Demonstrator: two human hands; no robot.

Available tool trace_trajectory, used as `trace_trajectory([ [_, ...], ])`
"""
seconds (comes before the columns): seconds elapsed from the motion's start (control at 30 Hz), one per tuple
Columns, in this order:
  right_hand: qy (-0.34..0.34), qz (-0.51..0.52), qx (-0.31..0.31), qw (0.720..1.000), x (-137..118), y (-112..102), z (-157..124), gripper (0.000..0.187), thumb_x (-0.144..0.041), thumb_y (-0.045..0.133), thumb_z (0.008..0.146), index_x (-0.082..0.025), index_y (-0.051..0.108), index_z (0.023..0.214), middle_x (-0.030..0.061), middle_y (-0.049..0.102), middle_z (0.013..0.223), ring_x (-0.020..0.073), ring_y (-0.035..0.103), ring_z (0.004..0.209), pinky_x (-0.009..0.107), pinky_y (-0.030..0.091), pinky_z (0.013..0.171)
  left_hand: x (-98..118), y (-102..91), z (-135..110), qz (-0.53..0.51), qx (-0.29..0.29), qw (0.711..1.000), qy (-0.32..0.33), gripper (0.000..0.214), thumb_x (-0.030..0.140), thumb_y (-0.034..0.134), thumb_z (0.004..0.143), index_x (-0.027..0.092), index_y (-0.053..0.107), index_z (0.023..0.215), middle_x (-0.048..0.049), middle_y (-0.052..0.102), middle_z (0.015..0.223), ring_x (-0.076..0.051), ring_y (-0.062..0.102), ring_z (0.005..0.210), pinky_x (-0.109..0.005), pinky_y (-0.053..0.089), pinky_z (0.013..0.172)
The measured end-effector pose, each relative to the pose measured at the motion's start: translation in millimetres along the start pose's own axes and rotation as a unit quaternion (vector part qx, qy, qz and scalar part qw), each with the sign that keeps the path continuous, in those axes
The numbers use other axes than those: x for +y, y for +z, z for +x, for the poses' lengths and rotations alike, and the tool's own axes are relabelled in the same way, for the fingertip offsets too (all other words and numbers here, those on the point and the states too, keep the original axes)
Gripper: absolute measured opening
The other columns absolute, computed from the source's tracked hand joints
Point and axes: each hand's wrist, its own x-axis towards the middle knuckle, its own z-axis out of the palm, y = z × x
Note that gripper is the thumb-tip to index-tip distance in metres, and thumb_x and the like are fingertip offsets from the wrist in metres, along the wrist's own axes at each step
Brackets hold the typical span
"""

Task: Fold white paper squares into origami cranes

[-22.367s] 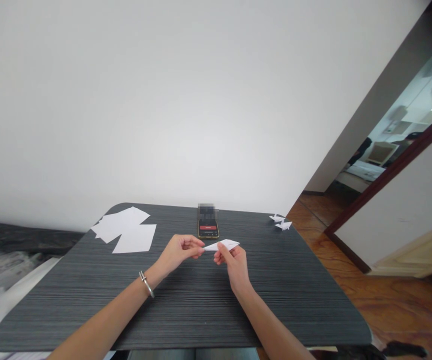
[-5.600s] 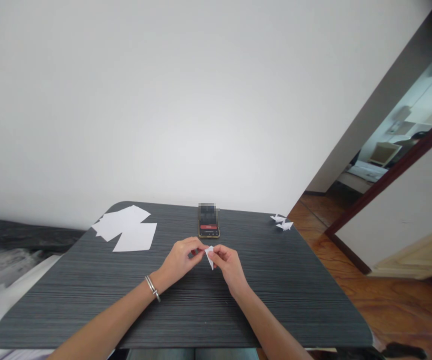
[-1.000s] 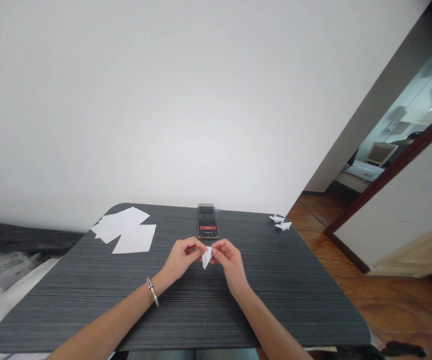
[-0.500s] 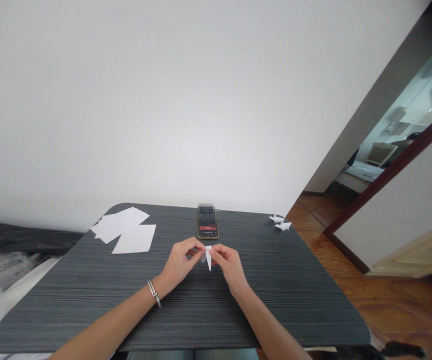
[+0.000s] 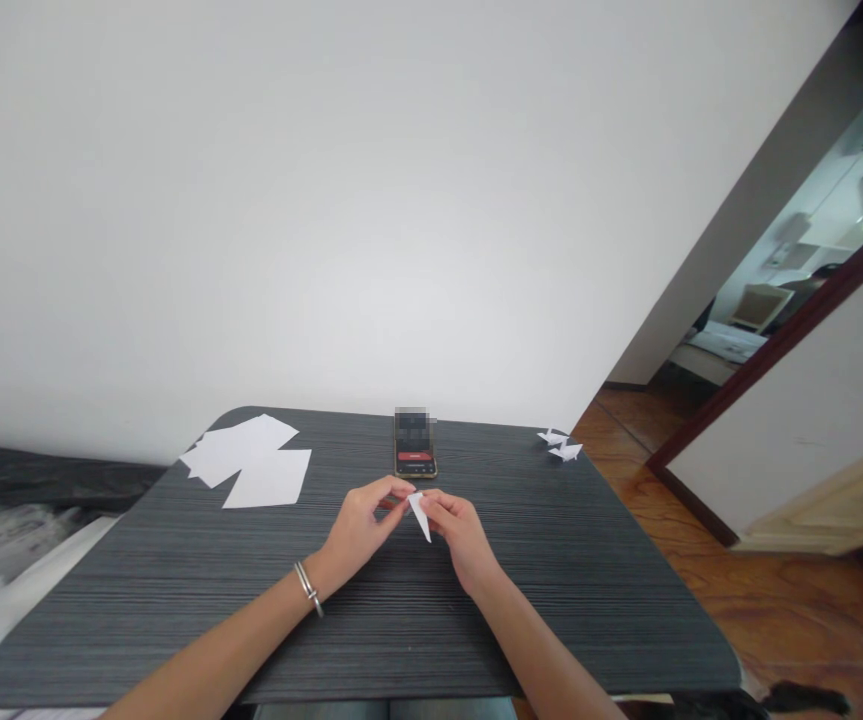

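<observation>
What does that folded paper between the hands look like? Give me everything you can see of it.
The folded white paper is a narrow, pointed wedge with clean creased edges and a matte, plain look, with no printing visible. Its tip points down and slightly toward the right hand. The wider top end is pinched between the fingertips of the left hand and the right hand, which hide its upper part.

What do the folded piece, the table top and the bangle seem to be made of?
The folded piece looks like thin white paper, matt, with crisp creases. The table top seems laminate or veneer, dark grey with streaked grain and low sheen; the look leaves it open. The bangle looks like polished silvery metal, from its bright highlights.
</observation>
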Motion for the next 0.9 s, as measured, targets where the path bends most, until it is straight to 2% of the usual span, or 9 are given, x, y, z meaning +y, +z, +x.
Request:
trace_trajectory([
  [0.1, 0.006, 0.005, -0.002, 1.0, 2.4, -1.6, 0.8, 0.018, -0.032, 0.065, 0.067, -0.016, 0.071, 0.07, 0.0035, 0.062, 0.079, 0.0138, 0.052, 0.065, 0.025, 0.039, 0.06, -1.4, 0.2, -2.5, 0.075, 0.009, 0.995, 0.064, 0.014, 0.016, 0.05, 0.08, 0.017, 0.059, 0.09, -0.0034, 0.066, 0.085, -0.013, 0.062, 0.074, -0.025, 0.051, 0.07],
  [0.23, -0.036, -0.034, 0.009, 0.999, 0.9, -2.0, 0.6, 0.015, -0.03, 0.065, 0.067, -0.017, 0.071, 0.065, 0.0046, 0.061, 0.088, 0.0167, 0.052, 0.075, 0.027, 0.038, 0.068, -1.4, -0.2, -6.0, 0.173, 0.019, 0.973, 0.149, 0.019, 0.011, 0.048, 0.081, 0.017, 0.057, 0.095, -0.0038, 0.066, 0.085, -0.014, 0.061, 0.078, -0.026, 0.05, 0.071],
  [0.33, -0.067, -0.059, 0.007, 0.996, -2.0, -1.4, -0.3, 0.014, -0.029, 0.065, 0.068, -0.017, 0.069, 0.062, 0.004, 0.058, 0.088, 0.0184, 0.051, 0.083, 0.029, 0.036, 0.076, 0.4, -1.3, -7.7, 0.22, 0.016, 0.957, 0.186, 0.023, 0.009, 0.046, 0.081, 0.017, 0.055, 0.101, -0.0036, 0.066, 0.086, -0.014, 0.06, 0.078, -0.026, 0.05, 0.069],
  [0.47, -0.082, -0.073, -0.006, 0.994, -1.8, -1.3, -0.6, 0.016, -0.029, 0.063, 0.07, -0.018, 0.067, 0.06, 0.0025, 0.054, 0.084, 0.0172, 0.049, 0.08, 0.028, 0.035, 0.074, 2.4, -2.3, -8.4, 0.253, 0.023, 0.942, 0.22, 0.023, 0.008, 0.046, 0.081, 0.016, 0.055, 0.101, -0.004, 0.066, 0.089, -0.015, 0.06, 0.082, -0.026, 0.05, 0.07],
  [0.63, -0.108, -0.074, 0.006, 0.991, 2.0, -2.1, -0.1, 0.015, -0.025, 0.062, 0.071, -0.018, 0.064, 0.059, 0.001, 0.049, 0.081, 0.0155, 0.046, 0.078, 0.027, 0.033, 0.073, 2.2, -0.2, -7.5, 0.218, 0.032, 0.954, 0.205, 0.022, 0.009, 0.047, 0.081, 0.016, 0.055, 0.1, -0.0043, 0.066, 0.087, -0.014, 0.06, 0.079, -0.026, 0.05, 0.07],
  [0.77, -0.12, -0.065, -0.016, 0.991, 2.9, -2.1, 0.3, 0.015, -0.025, 0.061, 0.073, -0.018, 0.061, 0.06, -0.0011, 0.046, 0.071, 0.0132, 0.043, 0.069, 0.025, 0.033, 0.065, -0.1, 1.3, -6.5, 0.173, 0.046, 0.968, 0.174, 0.018, 0.011, 0.049, 0.08, 0.017, 0.057, 0.095, -0.0041, 0.066, 0.084, -0.013, 0.061, 0.076, -0.026, 0.05, 0.069],
  [0.9, -0.125, -0.086, -0.019, 0.988, 2.4, -1.5, 0.6, 0.013, -0.026, 0.061, 0.073, -0.017, 0.061, 0.063, -0.0021, 0.046, 0.065, 0.012, 0.041, 0.063, 0.024, 0.032, 0.06, -0.3, 1.1, -4.2, 0.105, 0.061, 0.987, 0.105, 0.015, 0.012, 0.053, 0.077, 0.017, 0.058, 0.09, -0.0038, 0.066, 0.085, -0.014, 0.063, 0.076, -0.026, 0.051, 0.071],
])
